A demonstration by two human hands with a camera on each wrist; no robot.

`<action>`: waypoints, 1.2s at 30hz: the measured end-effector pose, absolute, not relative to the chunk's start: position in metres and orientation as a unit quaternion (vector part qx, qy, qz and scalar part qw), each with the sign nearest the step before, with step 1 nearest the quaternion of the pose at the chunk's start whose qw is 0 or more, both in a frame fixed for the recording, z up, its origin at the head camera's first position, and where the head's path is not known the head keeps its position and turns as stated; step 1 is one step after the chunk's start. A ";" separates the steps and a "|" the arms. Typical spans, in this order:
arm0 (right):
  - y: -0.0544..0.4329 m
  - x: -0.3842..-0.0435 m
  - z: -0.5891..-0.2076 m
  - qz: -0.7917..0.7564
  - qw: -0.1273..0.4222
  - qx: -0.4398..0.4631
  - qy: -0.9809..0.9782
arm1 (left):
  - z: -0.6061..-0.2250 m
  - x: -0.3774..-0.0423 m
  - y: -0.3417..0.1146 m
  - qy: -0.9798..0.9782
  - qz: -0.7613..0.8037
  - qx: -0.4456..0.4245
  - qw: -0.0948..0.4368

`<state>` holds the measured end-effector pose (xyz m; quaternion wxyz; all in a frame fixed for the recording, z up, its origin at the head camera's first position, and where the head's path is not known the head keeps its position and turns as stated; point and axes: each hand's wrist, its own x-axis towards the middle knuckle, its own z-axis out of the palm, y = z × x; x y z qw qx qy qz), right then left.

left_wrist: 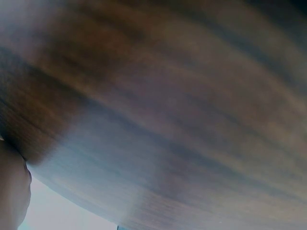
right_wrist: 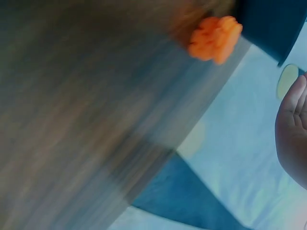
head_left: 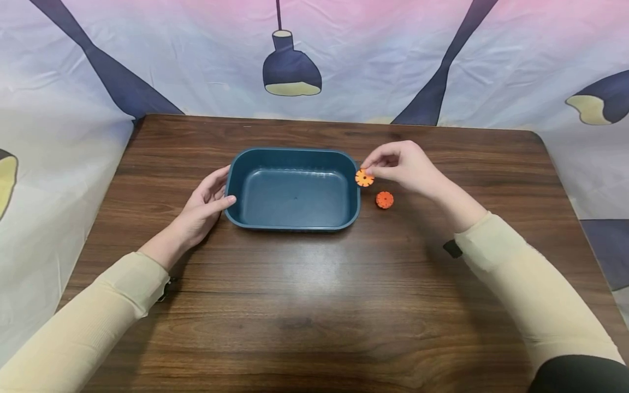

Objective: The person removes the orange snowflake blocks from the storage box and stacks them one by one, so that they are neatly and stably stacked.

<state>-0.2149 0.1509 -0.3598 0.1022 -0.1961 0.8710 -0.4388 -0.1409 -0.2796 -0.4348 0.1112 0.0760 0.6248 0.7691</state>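
Observation:
A dark blue plastic basin (head_left: pixel 295 199), oblong with rounded corners, sits on the wooden table with nothing inside. My left hand (head_left: pixel 203 207) grips its left end, thumb over the rim and fingers along the outer wall. At the basin's right rim, my right hand (head_left: pixel 405 166) pinches a light-orange notched disc (head_left: pixel 365 178) with a small hole in its middle. Just below that hand, a short stack of red-orange notched discs (head_left: pixel 385 200) rests on the table; the right wrist view shows the orange stack (right_wrist: pixel 215 40) from the side, near the basin wall (right_wrist: pixel 271 24).
The brown wood-grain table (head_left: pixel 304 316) reaches back to a pale fabric backdrop (head_left: pixel 206 60) printed with dark lamps. Its rounded far corners show on both sides. A dark object (head_left: pixel 452 249) shows beside the right sleeve.

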 end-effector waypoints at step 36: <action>0.201 -0.203 -0.399 -0.438 0.176 -0.143 0.870 | -0.435 -0.141 -0.279 0.628 0.767 0.075 0.108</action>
